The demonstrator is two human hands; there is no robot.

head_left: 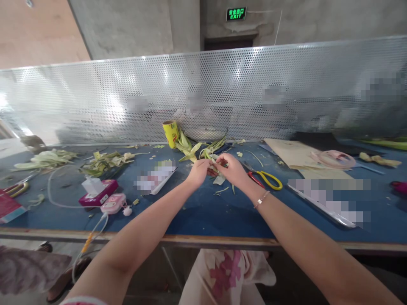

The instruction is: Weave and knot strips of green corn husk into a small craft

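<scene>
Both my hands meet over the blue table (197, 212), well out from my body. My left hand (199, 171) and my right hand (232, 168) are closed in a pinch on a small folded piece of pale green leaf strip (215, 163) held between them. More green leaf strips (193, 150) fan out just behind the hands. Scissors with yellow and red handles (265, 178) lie on the table just right of my right hand. A thin bracelet sits on my right wrist.
A yellow roll (171, 133) stands by the perforated metal screen (222, 84). Leaf piles (108, 160) lie at left, with pink boxes (98, 192), a white cable and another pair of scissors (15, 188). Brown paper (295, 156) and a pink ring (332, 159) lie right.
</scene>
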